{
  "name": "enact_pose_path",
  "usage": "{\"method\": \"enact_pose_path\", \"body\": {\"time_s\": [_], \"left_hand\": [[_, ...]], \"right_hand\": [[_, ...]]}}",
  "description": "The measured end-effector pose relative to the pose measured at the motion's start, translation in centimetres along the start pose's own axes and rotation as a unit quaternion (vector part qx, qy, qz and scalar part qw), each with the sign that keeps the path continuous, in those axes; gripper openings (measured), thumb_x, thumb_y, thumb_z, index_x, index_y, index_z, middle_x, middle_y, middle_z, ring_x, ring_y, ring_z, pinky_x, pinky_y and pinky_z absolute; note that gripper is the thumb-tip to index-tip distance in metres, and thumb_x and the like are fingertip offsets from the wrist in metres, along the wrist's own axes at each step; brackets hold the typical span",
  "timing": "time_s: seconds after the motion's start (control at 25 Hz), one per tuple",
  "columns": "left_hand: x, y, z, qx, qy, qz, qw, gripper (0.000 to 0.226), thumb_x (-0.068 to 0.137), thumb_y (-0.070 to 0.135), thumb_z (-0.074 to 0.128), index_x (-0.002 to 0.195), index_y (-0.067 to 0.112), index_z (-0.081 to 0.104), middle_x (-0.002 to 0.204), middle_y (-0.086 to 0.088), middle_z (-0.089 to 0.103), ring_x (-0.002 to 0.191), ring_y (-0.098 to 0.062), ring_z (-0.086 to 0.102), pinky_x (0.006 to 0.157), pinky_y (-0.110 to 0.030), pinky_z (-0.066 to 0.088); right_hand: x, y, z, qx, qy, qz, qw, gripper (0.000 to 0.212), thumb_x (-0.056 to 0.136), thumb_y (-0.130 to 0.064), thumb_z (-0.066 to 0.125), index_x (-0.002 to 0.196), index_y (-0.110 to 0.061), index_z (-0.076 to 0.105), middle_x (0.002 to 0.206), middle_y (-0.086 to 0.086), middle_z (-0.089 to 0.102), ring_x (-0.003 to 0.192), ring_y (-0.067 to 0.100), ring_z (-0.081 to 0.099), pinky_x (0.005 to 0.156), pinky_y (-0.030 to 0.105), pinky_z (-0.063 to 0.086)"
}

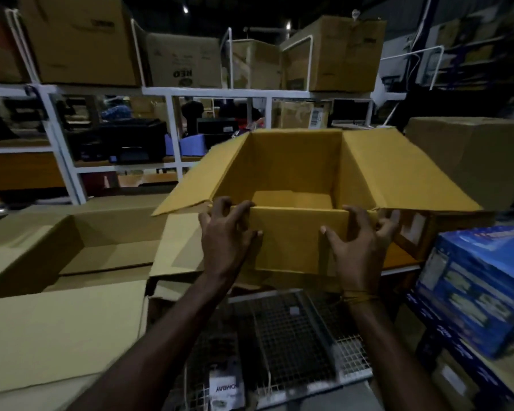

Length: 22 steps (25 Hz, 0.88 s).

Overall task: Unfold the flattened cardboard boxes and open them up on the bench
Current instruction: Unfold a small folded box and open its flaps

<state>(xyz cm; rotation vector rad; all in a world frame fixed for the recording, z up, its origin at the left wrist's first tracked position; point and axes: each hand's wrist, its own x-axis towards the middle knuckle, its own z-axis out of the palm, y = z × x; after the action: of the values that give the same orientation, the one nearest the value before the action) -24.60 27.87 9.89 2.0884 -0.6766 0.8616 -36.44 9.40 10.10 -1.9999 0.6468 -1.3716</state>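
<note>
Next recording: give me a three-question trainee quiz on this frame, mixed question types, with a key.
1. True or false: the yellow box stands opened up, its flaps spread.
2. Which hand grips the near flap's right corner?
A. left hand
B. right hand
3. Fill in: the printed carton at the right is ____ in colour.

Key: 1 true; 2 B; 3 blue.

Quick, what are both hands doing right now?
Left hand: gripping the near left corner of the open cardboard box.
Right hand: gripping its near right corner.
</note>
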Motion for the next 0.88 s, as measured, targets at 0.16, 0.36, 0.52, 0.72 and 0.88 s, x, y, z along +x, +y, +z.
{"method": "enact_pose_path", "body": {"time_s": [0.16, 0.36, 0.52, 0.72, 0.88], "left_hand": [[1.9, -6.0, -7.4, 0.003, 0.028, 0.019, 0.999, 0.055, 0.074, 0.035, 0.082, 0.125, 0.034, 0.062, 0.134, -0.004, 0.043, 0.118, -0.034, 0.04, 0.081, -0.037, 0.044], [3.6, -14.5, -15.2, 0.05, 0.07, -0.007, 0.996, 0.056, 0.073, 0.037, 0.082, 0.126, 0.032, 0.062, 0.135, -0.006, 0.044, 0.116, -0.033, 0.04, 0.084, -0.036, 0.041], [3.8, -20.8, -20.9, 0.082, 0.092, -0.019, 0.992, 0.054, 0.073, 0.033, 0.083, 0.123, 0.03, 0.064, 0.133, -0.008, 0.046, 0.117, -0.035, 0.042, 0.087, -0.042, 0.042], [3.0, -28.4, -26.7, 0.129, 0.105, -0.049, 0.985, 0.054, 0.075, 0.036, 0.082, 0.125, 0.028, 0.063, 0.134, -0.01, 0.046, 0.117, -0.038, 0.042, 0.088, -0.043, 0.042], [1.3, -33.1, -29.4, 0.15, 0.118, -0.076, 0.979, 0.053, 0.075, 0.031, 0.083, 0.123, 0.025, 0.065, 0.133, -0.011, 0.047, 0.116, -0.039, 0.042, 0.086, -0.038, 0.037]], "right_hand": [[-3.4, -8.3, 3.6, 0.0, 0.001, -0.019, 1.0, 0.055, 0.074, -0.028, 0.084, 0.123, -0.029, 0.059, 0.135, 0.014, 0.031, 0.12, 0.029, 0.041, 0.096, 0.04, 0.049], [-7.3, -16.3, 10.9, 0.04, -0.018, -0.046, 0.998, 0.054, 0.074, -0.027, 0.084, 0.122, -0.028, 0.06, 0.133, 0.013, 0.032, 0.119, 0.027, 0.042, 0.094, 0.042, 0.052], [-10.6, -21.7, 16.7, 0.074, -0.058, -0.063, 0.994, 0.053, 0.075, -0.024, 0.084, 0.122, -0.027, 0.061, 0.135, 0.014, 0.032, 0.122, 0.027, 0.041, 0.093, 0.029, 0.045], [-15.5, -26.5, 23.3, 0.121, -0.108, -0.086, 0.983, 0.051, 0.077, -0.024, 0.082, 0.123, -0.03, 0.059, 0.136, 0.012, 0.031, 0.124, 0.025, 0.041, 0.092, 0.025, 0.045], [-19.3, -28.6, 27.2, 0.132, -0.144, -0.088, 0.977, 0.049, 0.079, -0.024, 0.08, 0.123, -0.031, 0.059, 0.139, 0.013, 0.031, 0.128, 0.026, 0.04, 0.095, 0.023, 0.042]]}}
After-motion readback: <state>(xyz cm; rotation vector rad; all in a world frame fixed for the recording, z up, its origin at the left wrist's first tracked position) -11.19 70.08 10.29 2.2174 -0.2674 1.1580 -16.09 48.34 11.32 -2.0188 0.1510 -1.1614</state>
